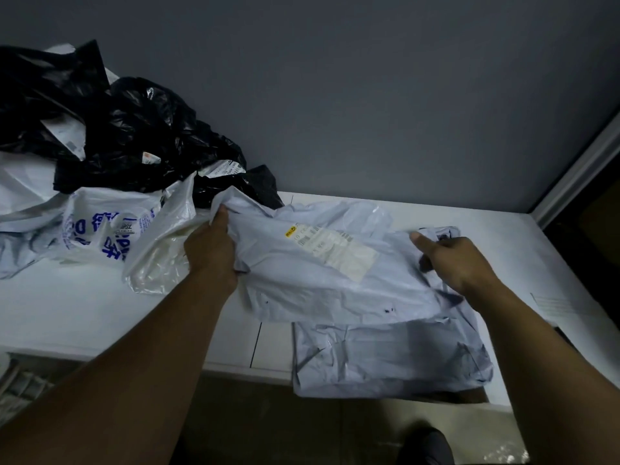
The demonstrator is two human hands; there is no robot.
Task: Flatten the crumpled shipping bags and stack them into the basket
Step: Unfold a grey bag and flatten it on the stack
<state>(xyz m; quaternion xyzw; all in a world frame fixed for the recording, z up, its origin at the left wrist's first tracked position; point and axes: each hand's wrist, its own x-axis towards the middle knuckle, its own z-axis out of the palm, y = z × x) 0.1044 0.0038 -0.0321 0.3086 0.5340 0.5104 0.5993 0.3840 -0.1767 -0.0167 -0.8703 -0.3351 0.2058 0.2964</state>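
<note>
Step in hand: flattening. Your left hand [211, 245] grips the left edge of the grey bag [302, 286], held at centre frame over the white table [84, 313]. Your right hand [451, 260] grips its right edge.

Next move, by judgement: pull it taut, lay it down, smooth it.

Count:
- one grey bag held
- one flattened bag [385, 359] beneath, lower centre
- one crumpled pile [134, 129], upper left, number untellable

No basket is identifiable.

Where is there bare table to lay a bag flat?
Bare table front-left, between the printed white bag and the near edge; also rear right, between the held grey bag and the wall. Crowded: black bags rear left, flattened grey bag front right.
</note>
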